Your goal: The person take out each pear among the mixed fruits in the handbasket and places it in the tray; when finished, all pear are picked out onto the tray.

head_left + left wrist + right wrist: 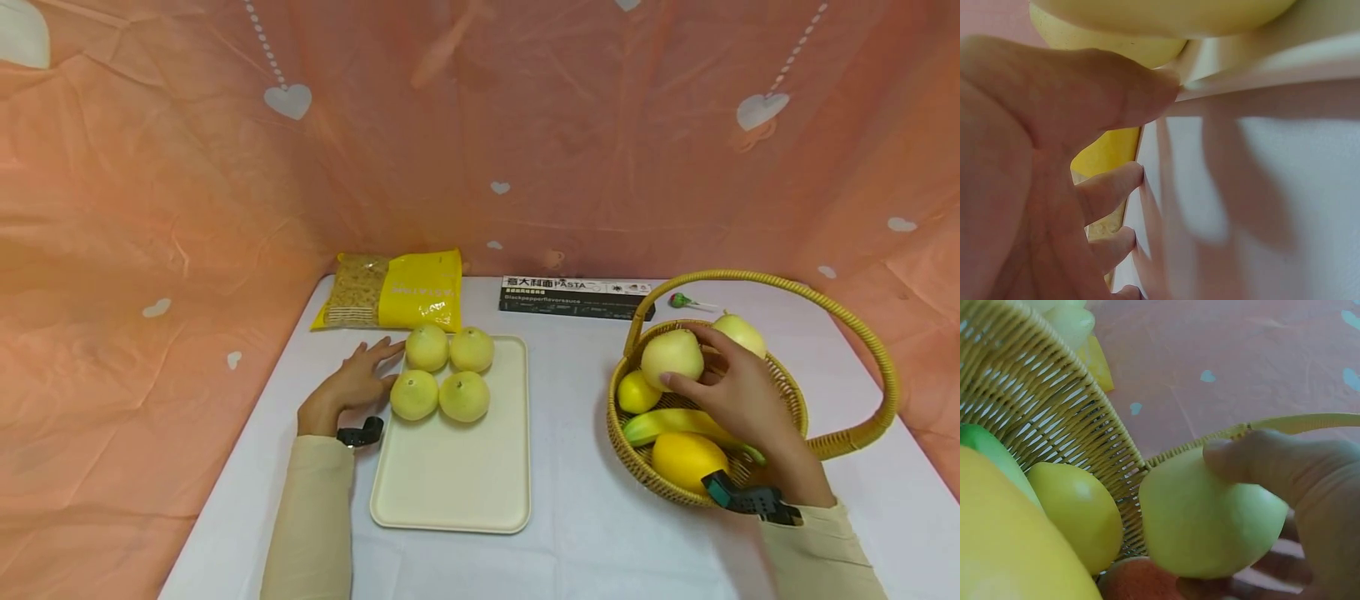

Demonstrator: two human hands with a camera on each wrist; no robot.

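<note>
My right hand [738, 387] grips a round pale-green pear [672, 360] over the wicker basket [630, 462], thumb on one side and fingers round the other. In the right wrist view the pear [1204, 519] overlaps the basket rim. Several similar pears [465, 397] sit grouped on the far half of a cream tray [453, 492]. My left hand [356, 383] rests at the tray's left edge, fingers spread and holding nothing. Its thumb [1141, 94] lies right at the tray rim, just below the pears, in the left wrist view.
In the basket lie a lemon [637, 392], a banana [675, 423], a yellow mango [688, 461] and another pear [738, 335]. The tall basket handle [873, 350] arches to the right. Behind stand a yellow pasta bag [420, 287], a black pasta box [573, 298] and a lollipop [681, 300].
</note>
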